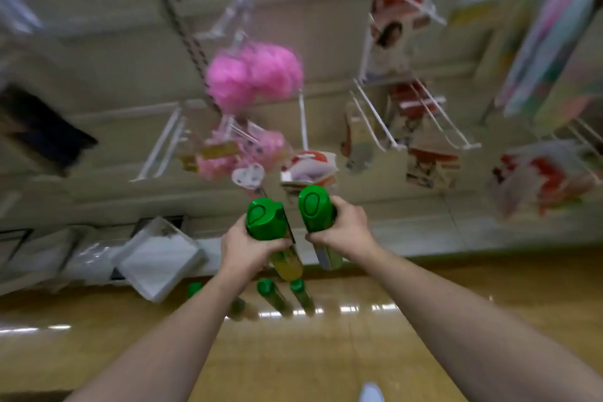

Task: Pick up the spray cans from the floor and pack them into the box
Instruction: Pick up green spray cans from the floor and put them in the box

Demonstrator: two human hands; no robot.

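My left hand (pixel 248 250) grips a green-capped spray can (pixel 266 217) around its upper body, cap pointing up towards the camera. My right hand (pixel 342 227) grips a second green-capped spray can (pixel 315 206) the same way, close beside the first. Both cans are lifted above the floor. Below them, several more green-capped spray cans (pixel 272 295) stand on the wooden floor (pixel 326 352) near the shelf base; one is partly hidden behind my left forearm. No box for packing is visible. The picture is blurred.
A store shelf wall with white wire hooks holds pink bath sponges (pixel 253 75) and packaged goods (pixel 430 153) straight ahead. White flat packages (pixel 160 258) lean on the low shelf at the left. A white shoe tip (pixel 372 393) shows at the bottom edge.
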